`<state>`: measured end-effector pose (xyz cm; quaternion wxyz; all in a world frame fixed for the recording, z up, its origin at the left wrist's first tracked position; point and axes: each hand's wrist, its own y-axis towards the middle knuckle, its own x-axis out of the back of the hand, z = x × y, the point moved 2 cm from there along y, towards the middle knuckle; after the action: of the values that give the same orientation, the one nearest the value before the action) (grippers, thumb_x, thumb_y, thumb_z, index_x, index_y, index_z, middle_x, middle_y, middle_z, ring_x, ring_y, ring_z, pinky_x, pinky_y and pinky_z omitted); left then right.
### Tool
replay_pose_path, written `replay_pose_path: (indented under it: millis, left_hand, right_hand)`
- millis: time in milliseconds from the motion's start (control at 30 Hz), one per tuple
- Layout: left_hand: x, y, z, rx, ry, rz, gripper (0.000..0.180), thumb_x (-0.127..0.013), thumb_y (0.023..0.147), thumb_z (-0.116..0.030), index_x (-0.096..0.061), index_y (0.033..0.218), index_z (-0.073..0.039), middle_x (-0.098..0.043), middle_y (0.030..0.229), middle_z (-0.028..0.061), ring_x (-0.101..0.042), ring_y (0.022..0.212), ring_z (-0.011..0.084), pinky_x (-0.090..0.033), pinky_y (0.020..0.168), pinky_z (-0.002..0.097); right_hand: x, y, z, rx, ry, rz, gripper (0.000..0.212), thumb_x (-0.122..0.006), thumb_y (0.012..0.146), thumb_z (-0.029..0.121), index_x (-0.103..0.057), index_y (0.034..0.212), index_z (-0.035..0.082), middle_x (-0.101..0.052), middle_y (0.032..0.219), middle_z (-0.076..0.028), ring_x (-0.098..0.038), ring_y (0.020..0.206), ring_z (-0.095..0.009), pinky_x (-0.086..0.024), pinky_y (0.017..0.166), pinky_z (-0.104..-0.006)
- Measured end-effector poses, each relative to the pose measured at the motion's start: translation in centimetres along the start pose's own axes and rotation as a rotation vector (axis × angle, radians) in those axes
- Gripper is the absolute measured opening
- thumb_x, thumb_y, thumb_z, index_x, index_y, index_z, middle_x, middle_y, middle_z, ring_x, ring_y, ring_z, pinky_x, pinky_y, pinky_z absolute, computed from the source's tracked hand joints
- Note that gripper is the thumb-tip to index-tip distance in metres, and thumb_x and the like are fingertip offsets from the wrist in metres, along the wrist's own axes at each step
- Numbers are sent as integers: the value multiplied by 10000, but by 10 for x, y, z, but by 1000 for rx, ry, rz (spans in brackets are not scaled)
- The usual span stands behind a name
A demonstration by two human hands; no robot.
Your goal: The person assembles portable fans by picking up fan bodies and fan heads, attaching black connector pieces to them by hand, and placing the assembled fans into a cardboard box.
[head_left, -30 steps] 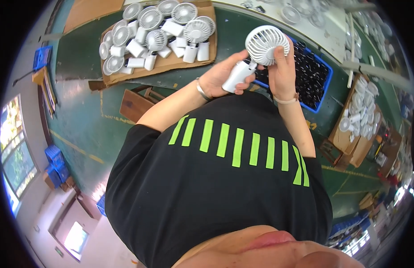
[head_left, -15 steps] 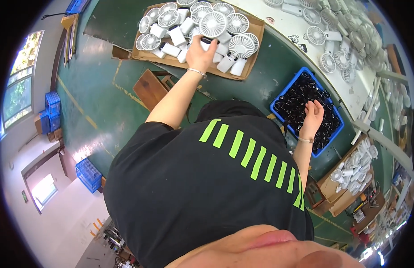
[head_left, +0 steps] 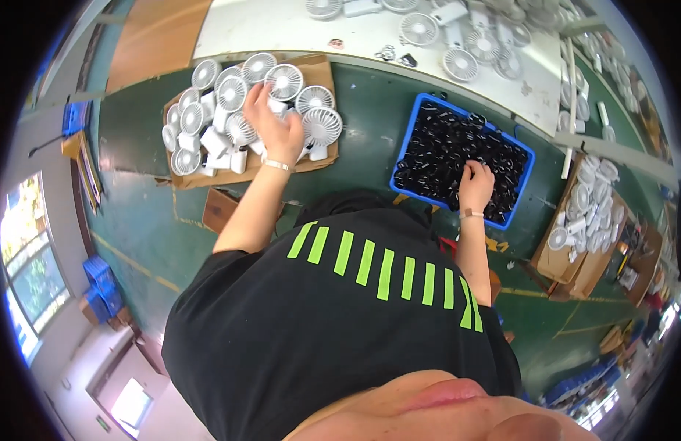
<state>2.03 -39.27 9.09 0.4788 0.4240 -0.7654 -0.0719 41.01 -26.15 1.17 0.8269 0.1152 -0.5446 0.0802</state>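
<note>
My left hand (head_left: 276,131) reaches over a shallow cardboard tray (head_left: 323,72) filled with white handheld fans. Its fingers are spread, slightly blurred, beside the round head of a fan (head_left: 284,82); nothing shows gripped in them. More fans, with round grilles and stubby white handles, lie heaped around the hand. On the other side, my right hand (head_left: 476,187) dips into a blue plastic bin (head_left: 522,190) full of small glossy black parts (head_left: 436,147). The right fingers are curled together against the parts, and what they pinch is hidden.
Beyond the bin runs a white worktop (head_left: 362,37) with more white fans piled at its right. Another cardboard box (head_left: 557,262) of fans stands at right. A brown wooden stool (head_left: 221,209) is partly hidden under my left forearm. Blue crates (head_left: 101,275) sit far left.
The view has turned, shifting the tray leftward. My left hand, earlier holding a fan by its black end, has opened among the fans. My right fingers have lowered and curled into the black parts.
</note>
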Motion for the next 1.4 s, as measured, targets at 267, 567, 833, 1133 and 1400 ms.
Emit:
replay_pose_path:
  millis: [267, 567, 833, 1133, 1400]
  left_hand:
    - [-330, 113, -43, 176, -146, 385, 796, -801, 685, -433, -532, 1176, 133, -636, 1109, 242, -630, 1039, 301, -483, 905, 350]
    - [-346, 123, -80, 456, -372, 787, 902, -894, 561, -414, -525, 1207, 96, -652, 1078, 201, -628, 991, 254, -488, 861, 334]
    - [-106, 22, -98, 816, -1407, 401, 366, -591, 916, -144, -486, 1242, -18, -593, 1155, 83, -584, 1028, 185, -461, 915, 333]
    - [-2, -110, -100, 1027, -1403, 1339, 645, -253, 1002, -560, -575, 1019, -1, -613, 722, 66, -579, 649, 129, -461, 603, 246]
    - [3, -88, -132, 554, -1527, 1168, 427, -554, 961, -377, -507, 1192, -20, -624, 993, 96, -610, 888, 155, -479, 796, 282]
  right_hand:
    - [-2, 31, -45, -597, 781, -50, 88, -648, 846, 25, -668, 930, 11, -599, 880, -103, -656, 672, -173, -530, 621, -262]
    - [8, 32, -55, -287, 372, -152, 104, -647, 801, 44, -655, 904, 57, -583, 922, -128, -580, 818, -315, -479, 732, -390]
    - [4, 57, -27, -148, 1, 192, 223, -726, 751, 175, -659, 928, 58, -626, 930, -151, -632, 862, -367, -521, 740, -455]
    - [23, 32, -6, -219, 304, 186, 257, -707, 793, 228, -595, 798, -3, -620, 734, -143, -638, 713, -315, -492, 647, -384]
    - [34, 16, 37, -190, 689, 130, 197, -682, 808, 128, -604, 951, 18, -682, 790, -92, -662, 722, -156, -520, 658, -284]
